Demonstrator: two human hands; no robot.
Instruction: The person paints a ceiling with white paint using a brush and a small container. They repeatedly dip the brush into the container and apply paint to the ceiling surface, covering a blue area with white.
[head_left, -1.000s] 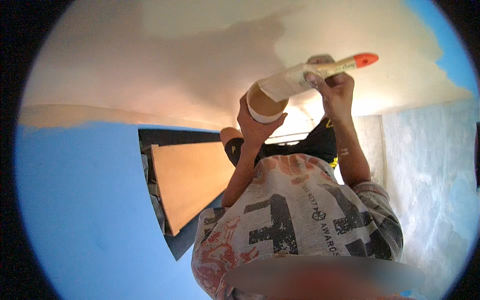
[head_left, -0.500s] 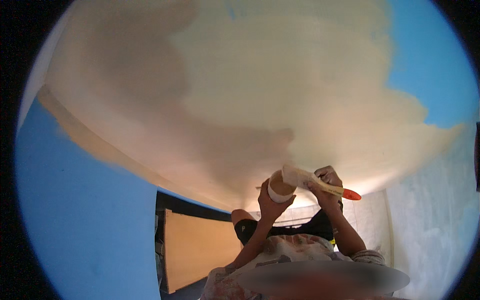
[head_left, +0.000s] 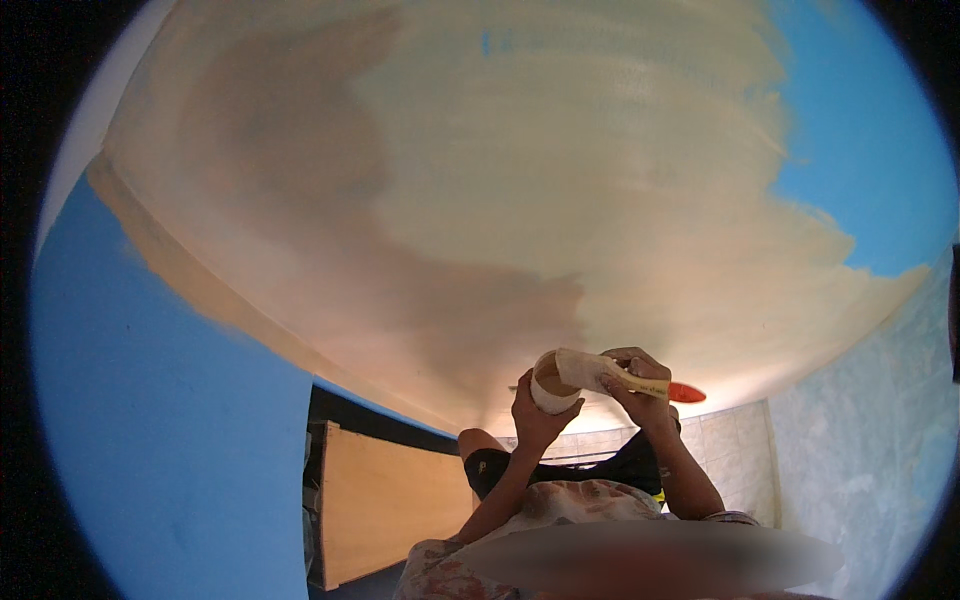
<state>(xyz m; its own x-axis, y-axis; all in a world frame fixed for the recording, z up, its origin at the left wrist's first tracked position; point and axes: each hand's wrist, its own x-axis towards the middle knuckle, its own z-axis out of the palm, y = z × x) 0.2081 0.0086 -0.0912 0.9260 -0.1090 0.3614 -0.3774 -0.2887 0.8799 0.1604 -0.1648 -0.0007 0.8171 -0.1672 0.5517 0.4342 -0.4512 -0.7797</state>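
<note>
My left hand [head_left: 537, 421] is wrapped round a small white tub [head_left: 548, 398] with tan paint inside, near the lower middle of the head view. My right hand [head_left: 640, 400] grips a wide paintbrush [head_left: 579, 368] with a pale wooden handle and a red end. The brush lies tilted almost sideways, its pale, paint-coated head over the tub's rim; whether it touches the paint I cannot tell. Above my hands spreads a large surface [head_left: 580, 150] coated in uneven beige and greyer tan.
Bright blue remains visible at the upper right [head_left: 860, 130] and on the left wall [head_left: 180, 440]. A wooden panel [head_left: 390, 500] stands in a dark opening at lower left. A mottled pale wall [head_left: 850, 450] is at the right, beside a lighter tiled-looking section [head_left: 730, 460].
The view has swung, showing much more beige surface, with my hands lower in the picture. Since the last frame the brush has shifted slightly left and tilted flatter over the tub.
</note>
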